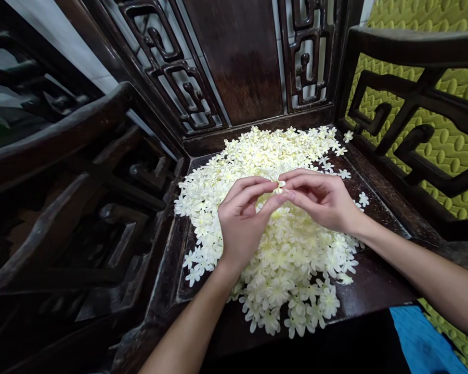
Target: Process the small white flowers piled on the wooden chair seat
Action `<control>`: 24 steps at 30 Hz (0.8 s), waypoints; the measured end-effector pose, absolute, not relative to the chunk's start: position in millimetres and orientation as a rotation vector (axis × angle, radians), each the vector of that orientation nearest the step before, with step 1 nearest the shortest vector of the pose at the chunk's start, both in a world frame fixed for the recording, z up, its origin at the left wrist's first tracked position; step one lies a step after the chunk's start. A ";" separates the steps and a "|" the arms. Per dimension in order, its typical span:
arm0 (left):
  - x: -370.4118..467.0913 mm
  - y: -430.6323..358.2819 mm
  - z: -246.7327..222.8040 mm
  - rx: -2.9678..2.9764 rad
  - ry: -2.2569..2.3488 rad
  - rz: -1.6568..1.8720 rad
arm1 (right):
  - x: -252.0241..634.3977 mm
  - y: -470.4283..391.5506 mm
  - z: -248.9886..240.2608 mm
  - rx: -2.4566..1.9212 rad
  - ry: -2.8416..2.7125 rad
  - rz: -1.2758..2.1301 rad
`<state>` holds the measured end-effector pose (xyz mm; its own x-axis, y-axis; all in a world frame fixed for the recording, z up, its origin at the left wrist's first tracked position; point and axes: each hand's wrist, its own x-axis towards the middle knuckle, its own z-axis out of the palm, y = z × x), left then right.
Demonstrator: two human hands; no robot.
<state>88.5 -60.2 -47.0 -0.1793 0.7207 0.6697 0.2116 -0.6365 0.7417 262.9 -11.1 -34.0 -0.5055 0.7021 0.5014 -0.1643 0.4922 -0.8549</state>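
A big heap of small pale-yellow fabric flowers (281, 249) covers the dark wooden chair seat (374, 283). Above the middle of the heap, my left hand (244, 221) and my right hand (323, 200) meet at the fingertips. Between them they pinch one small flower (280, 186), held just over the pile. Most of that flower is hidden by the fingers, so I cannot tell whether it is one piece or two.
The chair's carved dark back (237, 62) rises behind the heap, and its armrests (417, 47) stand on both sides. Another dark wooden chair (74, 197) is at the left. A green quilted surface (448, 140) lies to the right; blue cloth (417, 337) shows at the lower right.
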 end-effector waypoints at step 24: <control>82.9 -56.5 -50.7 1.707 1.125 1.823 | 264.9 -11.1 -30.1 -0.394 -1.827 1.161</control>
